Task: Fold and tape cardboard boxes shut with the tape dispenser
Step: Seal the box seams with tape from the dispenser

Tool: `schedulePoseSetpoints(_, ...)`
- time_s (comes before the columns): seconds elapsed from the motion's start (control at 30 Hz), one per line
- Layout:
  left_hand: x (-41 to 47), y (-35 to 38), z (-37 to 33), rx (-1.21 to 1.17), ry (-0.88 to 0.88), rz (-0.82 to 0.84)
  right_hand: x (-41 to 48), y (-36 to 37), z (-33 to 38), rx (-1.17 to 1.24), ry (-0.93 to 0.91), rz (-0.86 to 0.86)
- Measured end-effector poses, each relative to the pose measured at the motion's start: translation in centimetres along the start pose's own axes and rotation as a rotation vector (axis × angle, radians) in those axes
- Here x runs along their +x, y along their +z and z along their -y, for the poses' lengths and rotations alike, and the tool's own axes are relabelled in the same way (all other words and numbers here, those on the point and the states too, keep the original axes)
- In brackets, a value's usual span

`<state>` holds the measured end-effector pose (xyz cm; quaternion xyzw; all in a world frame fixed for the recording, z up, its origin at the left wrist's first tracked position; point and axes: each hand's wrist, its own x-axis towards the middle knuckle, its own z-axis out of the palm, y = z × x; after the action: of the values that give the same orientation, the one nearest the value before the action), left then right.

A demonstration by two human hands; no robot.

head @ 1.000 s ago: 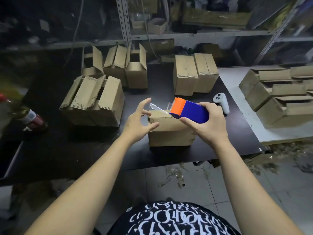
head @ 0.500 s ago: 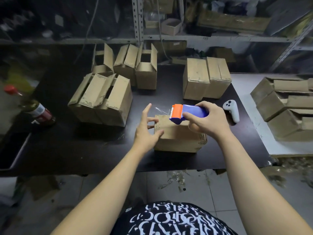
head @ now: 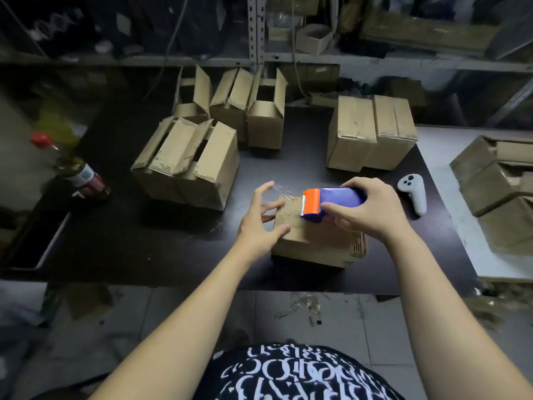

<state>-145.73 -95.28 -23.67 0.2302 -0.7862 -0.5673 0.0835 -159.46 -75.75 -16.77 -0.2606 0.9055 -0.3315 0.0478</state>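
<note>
A small closed cardboard box (head: 314, 241) lies near the front edge of the black table (head: 144, 241). My right hand (head: 366, 209) grips a blue tape dispenser (head: 331, 202) with an orange head, held low over the box's top, its head pointing left. A clear strip of tape runs from the dispenser's head toward the box's far left corner. My left hand (head: 259, 223) is at the box's left end with fingers spread, thumb against the top edge.
Several open-flapped boxes (head: 187, 163) stand at the left and back. Two closed boxes (head: 372, 131) stand at the back right. A white controller (head: 414, 196) lies right of my hand, a red-capped bottle (head: 75, 171) at far left. More boxes (head: 496, 180) sit on the white table.
My right hand has lowered the dispenser onto the box top. My left hand has stayed at the box's left end. The camera view has shifted.
</note>
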Motion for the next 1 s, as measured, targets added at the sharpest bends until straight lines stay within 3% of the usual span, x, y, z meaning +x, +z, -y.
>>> schedulePoseSetpoints(0.13, -0.2, -0.1, 0.0, -0.021, -0.021, -0.014, -0.5, 0.4, 0.0, 0.113, 0.082, -0.052)
schedulePoseSetpoints(0.47, 0.4, 0.1, -0.5, -0.009, -0.027, 0.006, -0.8, 0.8, -0.8, 0.111, 0.117, -0.034)
schedulePoseSetpoints(0.6, 0.1, -0.1, -1.1, -0.347, -0.167, -0.176, -1.3, 0.8, -0.3, 0.093, 0.09, -0.059)
schedulePoseSetpoints(0.67, 0.1, -0.4, -1.8, -0.408, -0.254, -0.295, -1.3, 0.6, -0.2, 0.088, 0.089, -0.057)
schedulePoseSetpoints(0.77, 1.0, -0.9, -2.0, -0.342, -0.3, -0.36, -1.6, 0.6, 0.0, 0.083, 0.071, -0.057)
schedulePoseSetpoints(1.0, 2.2, -2.1, -1.6, -0.148, -0.219, -0.289, -1.6, 0.3, 0.3, 0.054, 0.032, -0.055)
